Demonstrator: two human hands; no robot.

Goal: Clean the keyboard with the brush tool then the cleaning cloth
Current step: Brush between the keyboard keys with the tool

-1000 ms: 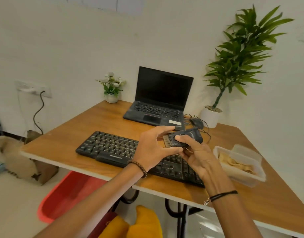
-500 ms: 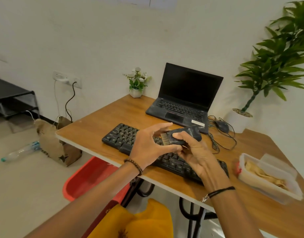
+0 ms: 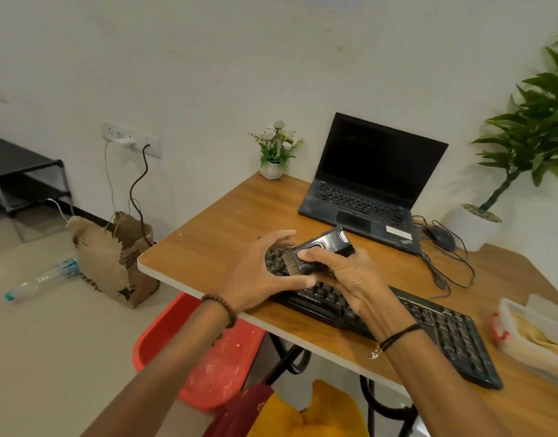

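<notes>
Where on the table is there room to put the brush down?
The brush fits best on the bare table between the flower pot, the laptop and the left end of the keyboard. A thinner strip runs between laptop and keyboard. The right side is crowded: mouse, cables and plastic box.

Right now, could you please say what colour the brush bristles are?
The brush tool's bristles are light brown; head view.

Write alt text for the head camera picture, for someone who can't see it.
A person's right hand grips a black brush tool, bristles angled down over one end of a black keyboard on a wooden table, with the left hand cupped beside the bristles. An open laptop sits behind.
</notes>
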